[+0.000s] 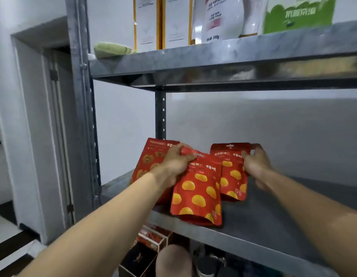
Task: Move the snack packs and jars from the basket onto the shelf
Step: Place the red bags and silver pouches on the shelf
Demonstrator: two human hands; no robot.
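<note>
Head view: a left hand clamped its fingers on the top of a red snack pack at the shelf's front edge, while the right hand pinched a second pack by its top (a third pack stood behind, toward the left edge).

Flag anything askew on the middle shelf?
The front red pouch, gripped at its top by the left hand, sits tilted with its bottom right at the middle shelf front edge. The right hand holds the right pouch, further back. Nothing looks spilled.
</note>
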